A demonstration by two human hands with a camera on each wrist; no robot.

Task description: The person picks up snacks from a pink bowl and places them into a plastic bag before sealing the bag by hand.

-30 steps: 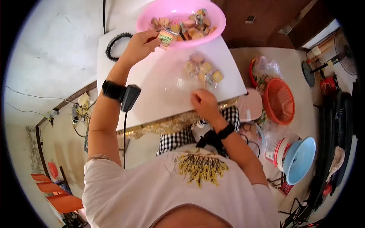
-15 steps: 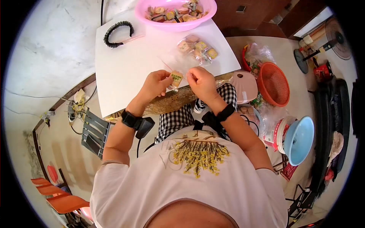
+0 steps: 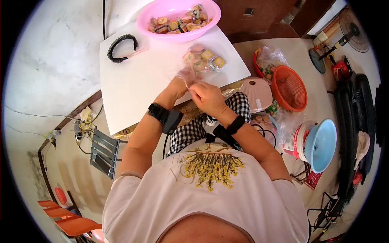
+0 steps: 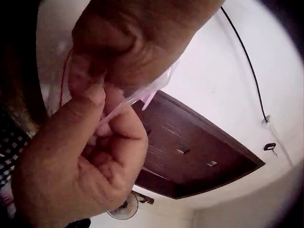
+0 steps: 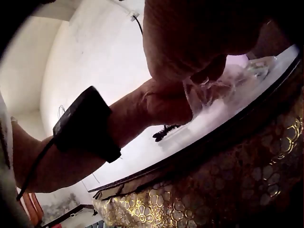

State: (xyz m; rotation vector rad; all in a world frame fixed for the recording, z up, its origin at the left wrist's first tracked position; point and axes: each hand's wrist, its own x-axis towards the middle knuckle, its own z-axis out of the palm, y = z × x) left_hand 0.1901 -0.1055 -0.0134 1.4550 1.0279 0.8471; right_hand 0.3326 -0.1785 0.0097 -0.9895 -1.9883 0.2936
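My left hand (image 3: 177, 86) reaches into the mouth of a clear plastic bag (image 3: 210, 73) at the table's near edge. Thin film covers its fingertips, so I cannot tell whether they still hold a wrapped snack. Curled close beside it, my right hand (image 3: 207, 98) pinches the edge of the bag. In the left wrist view the right thumb and fingers (image 4: 71, 128) grip the stretched film. The right wrist view shows crinkled plastic (image 5: 209, 92) around the left fingers. Several small wrapped snacks (image 3: 206, 55) lie inside the bag on the white table (image 3: 133, 89).
Behind the bag stands a pink basin (image 3: 178, 38) holding many more wrapped snacks. A black braided band (image 3: 113, 46) lies at the table's left. On the floor to the right are an orange basket (image 3: 289, 88), a pink stool (image 3: 257, 95) and a blue basin (image 3: 321, 146).
My left hand has carried a wrapped snack from the pink basin to the bag and gone into its mouth. My right hand has shifted slightly and now grips the bag's edge beside it.
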